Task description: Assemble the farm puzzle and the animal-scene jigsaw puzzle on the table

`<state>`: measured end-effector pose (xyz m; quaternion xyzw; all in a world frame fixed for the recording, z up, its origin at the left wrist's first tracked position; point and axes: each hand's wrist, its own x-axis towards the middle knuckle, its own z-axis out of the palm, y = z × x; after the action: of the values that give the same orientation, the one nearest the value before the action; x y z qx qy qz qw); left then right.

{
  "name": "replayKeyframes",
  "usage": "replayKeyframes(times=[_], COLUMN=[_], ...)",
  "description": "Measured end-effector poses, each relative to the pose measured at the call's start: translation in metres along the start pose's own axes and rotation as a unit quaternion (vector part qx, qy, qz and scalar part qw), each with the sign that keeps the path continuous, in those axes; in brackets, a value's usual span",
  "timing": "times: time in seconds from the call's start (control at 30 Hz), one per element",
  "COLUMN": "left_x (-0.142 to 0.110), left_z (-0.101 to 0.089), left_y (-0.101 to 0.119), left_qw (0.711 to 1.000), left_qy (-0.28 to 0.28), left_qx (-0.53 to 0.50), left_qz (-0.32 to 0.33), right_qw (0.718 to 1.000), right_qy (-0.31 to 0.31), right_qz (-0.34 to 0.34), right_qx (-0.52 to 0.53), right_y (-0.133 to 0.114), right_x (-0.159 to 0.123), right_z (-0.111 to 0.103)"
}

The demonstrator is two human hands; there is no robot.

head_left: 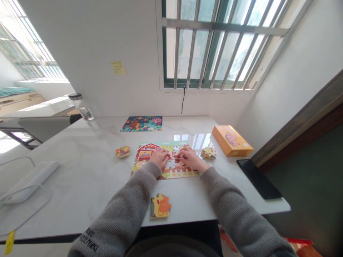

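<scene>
A farm jigsaw puzzle [173, 174] with a red barn and a white fence lies partly assembled on the white table. My left hand [159, 158] rests over its middle, fingers curled with the tips at a puzzle piece. From the other side my right hand [190, 159] reaches in, thumb and fingers pinched on a puzzle piece [177, 154] in the upper middle. The fingers partly cover the pieces, so their edges are hard to make out. Loose pieces lie in a stack [160, 207] near the front edge, a pile [123, 152] to the left and another pile [208, 153] to the right.
A dark picture sheet [142, 124] lies at the back by the wall. On the right are an orange box [232, 140] and a black phone-like slab [258, 179]. A clear bottle [81, 107] stands back left, and a white power strip [30, 182] with cables lies left.
</scene>
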<state>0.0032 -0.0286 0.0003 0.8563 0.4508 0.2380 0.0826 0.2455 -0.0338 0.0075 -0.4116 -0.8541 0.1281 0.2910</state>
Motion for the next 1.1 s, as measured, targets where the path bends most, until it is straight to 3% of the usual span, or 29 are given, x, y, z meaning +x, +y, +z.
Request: replayKeyframes(times=[0.67, 0.87, 1.1], left_x=[-0.005, -0.003, -0.004], left_z=[-0.001, -0.004, -0.002], left_y=[0.012, 0.013, 0.012], left_qw=[0.999, 0.998, 0.999], left_qy=[-0.009, -0.009, 0.002], left_qx=[0.05, 0.02, 0.01], left_qz=[-0.015, -0.051, -0.051], right_qw=[0.999, 0.997, 0.998], right_qy=[-0.003, -0.015, 0.041], right_qz=[0.003, 0.0, -0.002], right_qx=[-0.033, -0.069, -0.039], right_y=[0.008, 0.007, -0.001], right_x=[0.0, 0.009, 0.014], right_z=[0.01, 0.007, -0.003])
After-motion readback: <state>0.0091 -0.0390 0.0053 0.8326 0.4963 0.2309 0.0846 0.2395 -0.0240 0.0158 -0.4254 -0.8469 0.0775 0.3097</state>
